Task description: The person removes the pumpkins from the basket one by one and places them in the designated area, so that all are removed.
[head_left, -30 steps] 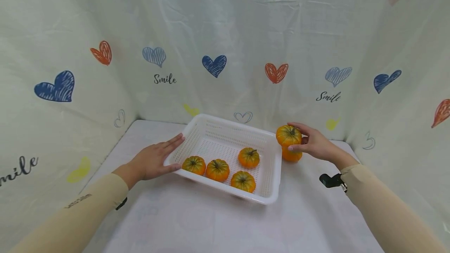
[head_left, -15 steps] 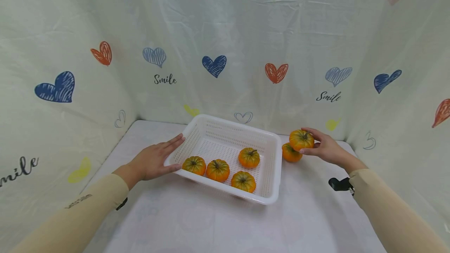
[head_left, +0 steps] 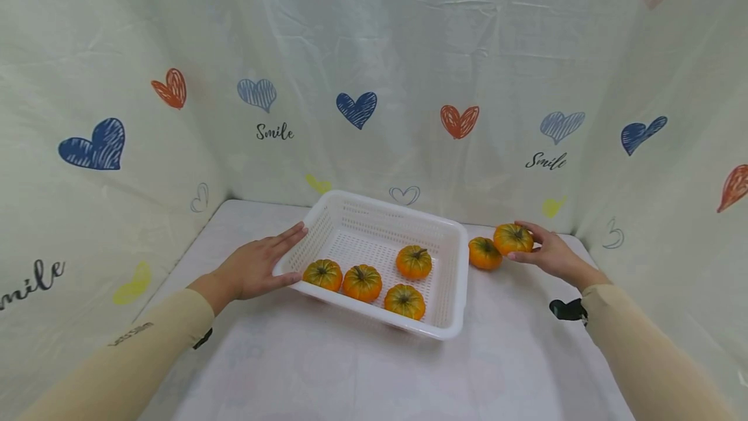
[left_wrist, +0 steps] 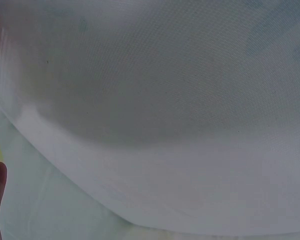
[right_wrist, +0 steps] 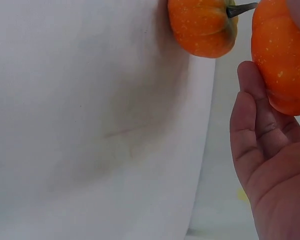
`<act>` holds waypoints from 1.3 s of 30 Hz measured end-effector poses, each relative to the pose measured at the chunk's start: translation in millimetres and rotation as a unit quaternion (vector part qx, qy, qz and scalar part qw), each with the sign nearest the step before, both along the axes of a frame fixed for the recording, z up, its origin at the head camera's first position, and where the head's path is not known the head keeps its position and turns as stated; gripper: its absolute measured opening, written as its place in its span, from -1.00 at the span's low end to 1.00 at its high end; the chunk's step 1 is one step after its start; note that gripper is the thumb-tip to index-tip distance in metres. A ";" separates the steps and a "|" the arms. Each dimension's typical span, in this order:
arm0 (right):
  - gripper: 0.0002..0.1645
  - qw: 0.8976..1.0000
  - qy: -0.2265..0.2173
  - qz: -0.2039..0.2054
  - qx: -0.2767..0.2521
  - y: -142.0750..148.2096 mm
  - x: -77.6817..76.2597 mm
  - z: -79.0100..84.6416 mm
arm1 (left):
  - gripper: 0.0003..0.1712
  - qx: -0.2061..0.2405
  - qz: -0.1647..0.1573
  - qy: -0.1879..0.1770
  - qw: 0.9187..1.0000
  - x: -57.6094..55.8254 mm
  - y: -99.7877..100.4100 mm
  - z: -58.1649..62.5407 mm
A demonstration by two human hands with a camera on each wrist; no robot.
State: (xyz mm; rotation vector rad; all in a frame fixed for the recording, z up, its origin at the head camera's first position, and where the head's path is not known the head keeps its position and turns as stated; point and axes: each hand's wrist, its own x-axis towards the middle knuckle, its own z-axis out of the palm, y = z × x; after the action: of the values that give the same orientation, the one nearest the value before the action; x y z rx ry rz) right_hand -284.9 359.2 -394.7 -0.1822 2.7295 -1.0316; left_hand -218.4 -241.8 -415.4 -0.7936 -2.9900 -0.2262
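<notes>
R hand (head_left: 552,253) gripped pumpkin (head_left: 513,239) btwn thumb & curved fingers, just beside 2nd pumpkin (head_left: 483,254) on tbl (head_left: 350,369), R of white basket (head_left: 356,245); couldn't tell if gripped one touched tbl. L hand (head_left: 251,268) lay against basket's L end, fingers straight, thumb spread wide, nothing gripped. 4 pumpkins (head_left: 361,283) sat inside basket.

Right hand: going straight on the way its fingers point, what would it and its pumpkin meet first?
Probably the loose pumpkin beside the basket, though the held pumpkin might pass above it: relative height is hard to judge.
</notes>
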 end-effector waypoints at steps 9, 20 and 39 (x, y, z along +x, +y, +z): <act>0.23 1.000 0.001 -0.018 0.006 14.5 -3.6 -12.9 | 0.03 -0.005 0.004 -0.003 1.000 -0.9 0.9 0.2; 0.22 0.999 -0.015 -0.032 0.009 29.9 -5.0 -31.8 | 0.03 -0.003 -0.001 0.011 1.000 -0.7 -0.2 -0.5; 0.24 0.996 -0.060 -0.053 0.031 30.4 -11.0 -53.9 | 0.04 -0.008 0.015 -0.003 1.000 0.4 1.9 -0.6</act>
State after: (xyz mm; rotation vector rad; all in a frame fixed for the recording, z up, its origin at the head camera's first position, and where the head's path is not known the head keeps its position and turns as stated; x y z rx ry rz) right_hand -296.0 389.6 -448.6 0.0326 2.6828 -0.9507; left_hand -217.9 -239.8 -415.9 -0.7514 -3.0105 -0.2026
